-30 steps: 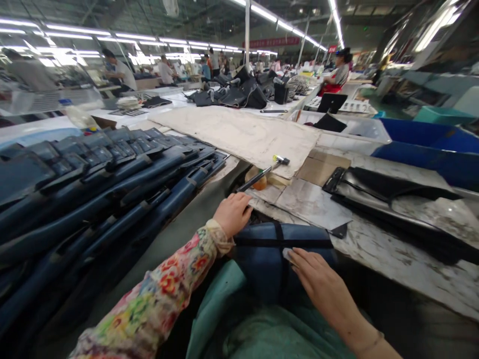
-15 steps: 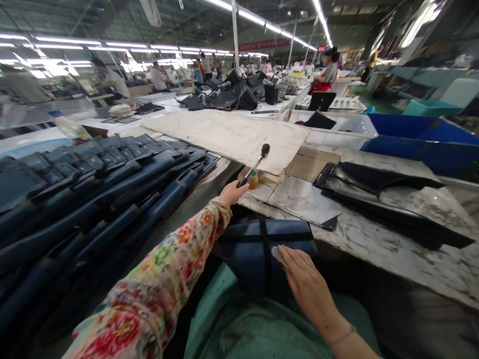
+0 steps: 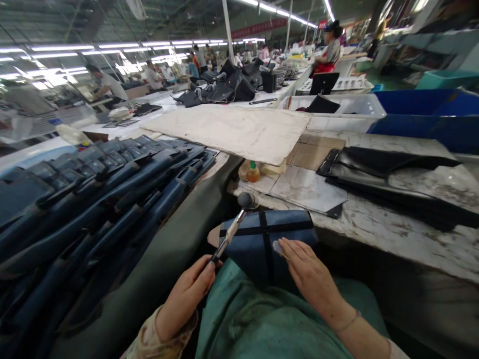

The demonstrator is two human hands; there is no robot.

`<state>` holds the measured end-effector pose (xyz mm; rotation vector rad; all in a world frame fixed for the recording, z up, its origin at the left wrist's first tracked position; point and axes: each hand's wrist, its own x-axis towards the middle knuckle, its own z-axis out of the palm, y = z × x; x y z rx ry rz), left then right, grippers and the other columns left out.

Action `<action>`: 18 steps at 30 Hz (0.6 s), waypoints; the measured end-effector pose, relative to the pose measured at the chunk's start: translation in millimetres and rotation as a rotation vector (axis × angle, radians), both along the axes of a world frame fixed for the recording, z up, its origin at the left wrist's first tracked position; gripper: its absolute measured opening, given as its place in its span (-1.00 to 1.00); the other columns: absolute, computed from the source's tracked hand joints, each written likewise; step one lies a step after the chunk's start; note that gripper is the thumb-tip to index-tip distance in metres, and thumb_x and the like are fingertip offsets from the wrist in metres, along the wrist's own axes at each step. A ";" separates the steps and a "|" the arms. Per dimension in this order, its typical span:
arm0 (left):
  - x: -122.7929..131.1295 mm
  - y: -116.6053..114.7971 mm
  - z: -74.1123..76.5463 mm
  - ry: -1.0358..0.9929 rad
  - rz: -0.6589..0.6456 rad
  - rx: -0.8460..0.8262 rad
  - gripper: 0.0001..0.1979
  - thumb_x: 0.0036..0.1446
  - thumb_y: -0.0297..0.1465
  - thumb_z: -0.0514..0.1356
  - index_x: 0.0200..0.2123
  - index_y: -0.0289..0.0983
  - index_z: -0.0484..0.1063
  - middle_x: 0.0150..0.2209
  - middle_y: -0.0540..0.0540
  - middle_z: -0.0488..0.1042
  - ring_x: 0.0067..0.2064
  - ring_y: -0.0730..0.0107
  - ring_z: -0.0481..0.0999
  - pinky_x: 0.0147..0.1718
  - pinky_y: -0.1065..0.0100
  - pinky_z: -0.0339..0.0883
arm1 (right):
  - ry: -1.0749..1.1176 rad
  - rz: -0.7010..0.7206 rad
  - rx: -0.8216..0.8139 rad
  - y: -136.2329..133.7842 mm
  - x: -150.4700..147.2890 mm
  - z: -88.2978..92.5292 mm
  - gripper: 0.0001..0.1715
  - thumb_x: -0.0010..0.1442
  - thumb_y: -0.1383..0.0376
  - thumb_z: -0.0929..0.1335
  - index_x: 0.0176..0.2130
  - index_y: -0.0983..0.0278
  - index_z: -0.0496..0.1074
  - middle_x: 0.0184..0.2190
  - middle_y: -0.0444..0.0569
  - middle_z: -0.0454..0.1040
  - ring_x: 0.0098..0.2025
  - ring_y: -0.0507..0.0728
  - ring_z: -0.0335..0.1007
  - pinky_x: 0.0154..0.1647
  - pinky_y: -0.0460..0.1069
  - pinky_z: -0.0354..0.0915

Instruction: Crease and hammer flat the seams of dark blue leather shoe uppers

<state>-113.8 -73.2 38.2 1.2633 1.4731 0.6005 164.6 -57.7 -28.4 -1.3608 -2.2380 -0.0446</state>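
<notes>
My left hand (image 3: 187, 295) is closed round the handle of a small hammer (image 3: 235, 224), whose round head sticks up above the near edge of the bench. My right hand (image 3: 309, 275) lies flat, fingers stretched out, on a dark blue bag piece (image 3: 254, 244) crossed by black straps, which rests on my lap over a green apron (image 3: 262, 319). A small pale patch sits under my right fingertips.
A long stack of dark blue bag parts (image 3: 93, 189) fills the left. On the stained bench (image 3: 374, 229) lie a beige cloth (image 3: 239, 129), black pieces (image 3: 381, 174), a small orange bottle (image 3: 253, 172) and blue bins (image 3: 430, 114). Other people work at far tables.
My left hand took the hammer from the bench, raised it and brought it back towards me, over the blue piece. My right hand stayed flat on the piece.
</notes>
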 end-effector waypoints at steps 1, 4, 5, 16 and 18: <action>2.1 -1.0 -3.0 0.030 -0.015 0.042 -0.52 0.10 0.02 -0.05 -0.25 -0.28 0.31 -0.58 0.09 0.16 -0.57 0.55 0.15 -0.61 0.51 0.05 | -0.002 -0.003 -0.002 -0.2 -0.1 0.8 -0.49 0.20 0.49 0.12 0.13 0.33 0.22 0.05 0.02 0.33 0.06 0.13 0.22 0.08 0.07 0.27; 6.2 1.1 -13.8 0.157 -0.139 0.092 -0.61 0.15 -0.07 -0.03 -0.37 -0.28 0.34 -0.52 0.03 0.28 -0.45 0.47 0.28 -0.43 0.45 0.18 | -0.003 -0.007 -0.005 -1.1 -1.1 2.0 -0.50 0.19 0.49 0.14 0.11 0.36 0.24 0.04 0.03 0.34 0.05 0.14 0.22 0.08 0.07 0.28; 7.2 2.3 -16.1 0.188 -0.169 0.090 -0.62 0.16 -0.09 -0.02 -0.41 -0.29 0.33 -0.51 0.02 0.30 -0.43 0.46 0.29 -0.40 0.44 0.19 | -0.002 -0.007 -0.009 -1.5 -1.5 1.9 -0.50 0.19 0.49 0.14 0.12 0.36 0.23 0.04 0.03 0.34 0.05 0.14 0.22 0.08 0.07 0.28; 3.6 -4.7 -23.1 0.126 -0.136 0.039 -0.56 0.13 -0.03 -0.01 -0.44 -0.30 0.33 -0.57 0.05 0.21 -0.53 0.52 0.18 -0.57 0.51 0.13 | 0.039 0.007 -0.028 -2.9 -1.1 1.9 -0.46 0.17 0.52 0.12 0.13 0.35 0.21 0.05 0.02 0.33 0.06 0.13 0.21 0.08 0.07 0.28; 4.4 -6.6 -25.5 0.126 -0.136 0.049 -0.57 0.13 -0.04 0.00 -0.43 -0.30 0.34 -0.52 0.01 0.29 -0.48 0.49 0.26 -0.49 0.49 0.21 | 0.036 0.007 -0.028 -3.1 -1.0 2.5 -0.46 0.17 0.52 0.12 0.12 0.36 0.23 0.05 0.02 0.33 0.06 0.14 0.21 0.08 0.07 0.28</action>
